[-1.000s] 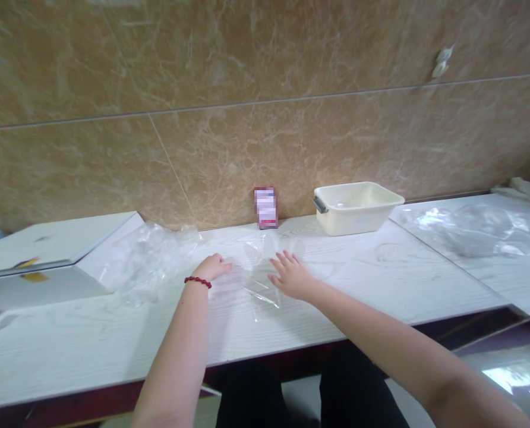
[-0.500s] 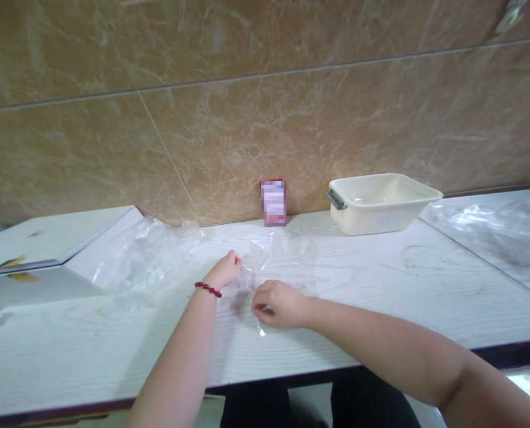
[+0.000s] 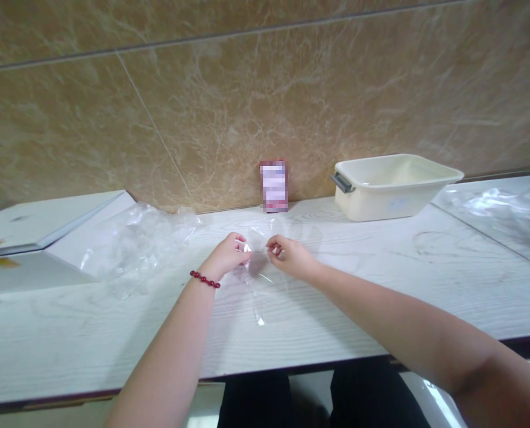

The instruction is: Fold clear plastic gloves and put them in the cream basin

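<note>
A thin clear plastic bag (image 3: 287, 297) lies on the white wood-grain table, between and below my hands. My left hand (image 3: 234, 252), with a red bead bracelet on its wrist, has its fingers curled at the bag's upper left edge, and a bit of the plastic shows at the fingertips. Just to the right, my right hand (image 3: 287, 254) is bent over the bag with thumb and fingertips close together. Whether it grips any of the film is too small to tell. A small gap separates the two hands.
A small red and white card or pack (image 3: 274, 186) stands against the marble wall. Right of it is a cream bin (image 3: 381, 202) with a grey handle. Crumpled clear plastic (image 3: 135, 246) and a white box (image 3: 37, 244) lie at left. More clear plastic (image 3: 510, 208) lies far right.
My right hand has moved up and away from the bag's lower part, close to my left hand. The fingers of my left hand have loosened a little. The view has tilted slightly down.
</note>
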Tool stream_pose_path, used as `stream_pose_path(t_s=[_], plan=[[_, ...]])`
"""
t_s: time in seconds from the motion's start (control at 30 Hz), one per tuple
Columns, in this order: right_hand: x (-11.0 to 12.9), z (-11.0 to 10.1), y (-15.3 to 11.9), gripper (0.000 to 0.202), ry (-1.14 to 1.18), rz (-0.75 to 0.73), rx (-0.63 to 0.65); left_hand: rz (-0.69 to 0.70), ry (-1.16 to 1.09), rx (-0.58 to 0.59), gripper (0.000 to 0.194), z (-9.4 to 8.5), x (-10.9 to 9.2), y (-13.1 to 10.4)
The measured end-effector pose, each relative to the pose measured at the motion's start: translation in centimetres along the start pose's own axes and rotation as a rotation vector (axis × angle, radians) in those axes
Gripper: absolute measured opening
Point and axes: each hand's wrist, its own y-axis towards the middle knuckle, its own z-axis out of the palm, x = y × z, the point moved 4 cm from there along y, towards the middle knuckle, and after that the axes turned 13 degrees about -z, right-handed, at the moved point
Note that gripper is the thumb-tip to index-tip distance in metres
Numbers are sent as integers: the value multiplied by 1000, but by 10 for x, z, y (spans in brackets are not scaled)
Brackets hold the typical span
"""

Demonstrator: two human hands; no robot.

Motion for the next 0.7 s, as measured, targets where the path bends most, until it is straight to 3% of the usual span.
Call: stream_pose_path(t_s=[0.27,0.5,0.7], plan=[[2,-1,1,41,82,-101,100,53,-49,116,33,16,-8,-6],[-1,-4,2,46,159,-64,199,87,-27,185,31,28,-5,-3],[0,-12,4,46,175,-124,252,48,-71,296,30,32,-6,-5]])
